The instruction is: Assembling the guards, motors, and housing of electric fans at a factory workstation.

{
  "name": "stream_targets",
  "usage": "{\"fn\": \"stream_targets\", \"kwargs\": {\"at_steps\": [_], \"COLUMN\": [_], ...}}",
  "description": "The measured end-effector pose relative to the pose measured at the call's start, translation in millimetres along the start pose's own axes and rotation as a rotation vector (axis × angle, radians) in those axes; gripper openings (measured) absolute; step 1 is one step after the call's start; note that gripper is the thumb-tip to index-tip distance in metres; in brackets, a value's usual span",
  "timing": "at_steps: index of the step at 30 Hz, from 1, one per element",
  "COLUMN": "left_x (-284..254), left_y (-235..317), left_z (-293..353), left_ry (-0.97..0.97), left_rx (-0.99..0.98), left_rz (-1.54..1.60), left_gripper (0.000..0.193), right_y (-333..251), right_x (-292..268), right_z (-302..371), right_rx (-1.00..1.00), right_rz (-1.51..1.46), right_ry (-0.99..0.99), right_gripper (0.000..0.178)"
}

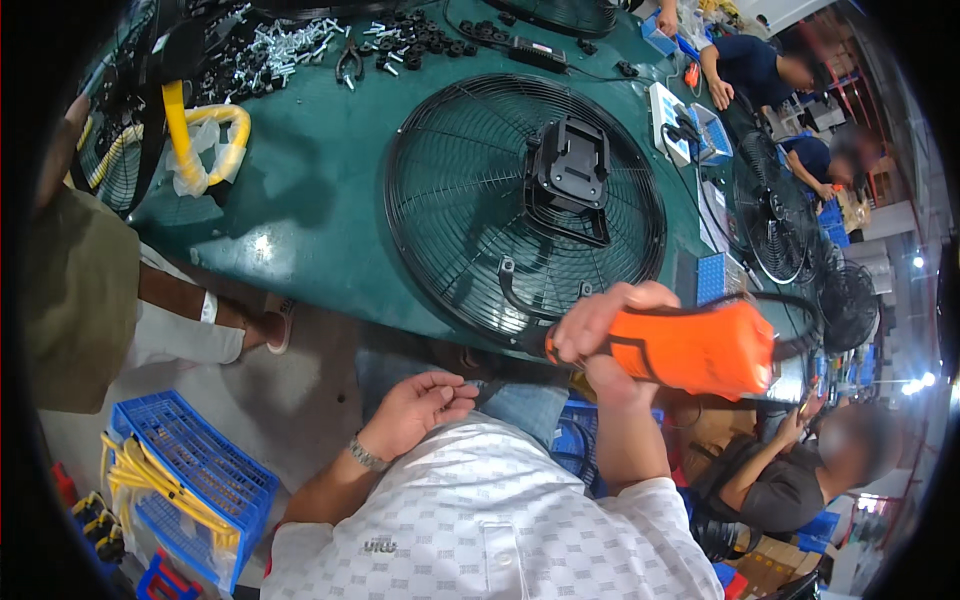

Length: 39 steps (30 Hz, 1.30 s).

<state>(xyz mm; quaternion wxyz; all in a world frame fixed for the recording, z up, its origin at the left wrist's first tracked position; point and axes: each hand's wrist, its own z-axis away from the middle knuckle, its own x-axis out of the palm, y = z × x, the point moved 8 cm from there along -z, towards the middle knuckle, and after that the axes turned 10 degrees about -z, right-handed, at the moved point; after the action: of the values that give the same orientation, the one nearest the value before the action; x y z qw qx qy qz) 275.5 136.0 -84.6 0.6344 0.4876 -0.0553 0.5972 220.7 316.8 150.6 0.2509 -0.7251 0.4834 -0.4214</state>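
Observation:
My right hand [610, 325] is wrapped round an orange electric screwdriver [690, 350] with a black nose and a black cable at its back end. The tool lies level over the table's front edge, its nose pointing left at the fan's near rim. My left hand [420, 408] is in front of my shirt, below the table edge. Its fingers are curled in toward the thumb; anything small between them is hidden. On the table lies a round black fan guard [460, 180] with a black mounting bracket [575, 165] at its middle and a curved black handle [515, 290] near me.
Loose screws [290, 50], black fittings and pliers [349, 62] lie at the back left. A yellow tube [240, 130] is nearby. More fans [775, 215] stand at right. A blue crate [200, 470] sits lower left. Co-workers are left and right, one [780, 470] close by.

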Motion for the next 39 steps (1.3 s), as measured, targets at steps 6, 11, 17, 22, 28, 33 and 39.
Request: {"fn": "stream_targets", "kwargs": {"at_steps": [6,11,17,22,28,33,39], "left_x": [11,20,30,36,39,34,37], "left_y": [7,28,36,32,27,40,53], "left_z": [7,5,4,-3,-5,-3,-4], "left_ry": [-0.015,-0.025,0.038,0.013,-0.001,-0.003,0.056], "left_rx": [-0.020,0.069,0.124,0.094,0.065,0.076,0.103], "left_rz": [-0.051,-0.124,-0.142,-0.037,0.057,0.046,-0.024], "left_gripper": [0.022,0.014,0.024,0.024,0.025,0.029,0.036], "right_y": [-69,-65,-52,-46,-45,-35,-38], "right_x": [-8,-10,-4,-2,-14,-44,-55], "right_z": [18,25,27,30,43,67,72], "right_rx": [-0.233,-0.209,-0.175,-0.164,-0.137,-0.021,-0.064], "right_rz": [-0.076,-0.133,-0.196,-0.245,-0.205,-0.097,-0.177], "right_ry": [0.101,0.217,0.225,0.205,0.240,0.515,0.606], "right_gripper": [0.064,0.061,0.060,0.060,0.057,0.052,0.053]}}
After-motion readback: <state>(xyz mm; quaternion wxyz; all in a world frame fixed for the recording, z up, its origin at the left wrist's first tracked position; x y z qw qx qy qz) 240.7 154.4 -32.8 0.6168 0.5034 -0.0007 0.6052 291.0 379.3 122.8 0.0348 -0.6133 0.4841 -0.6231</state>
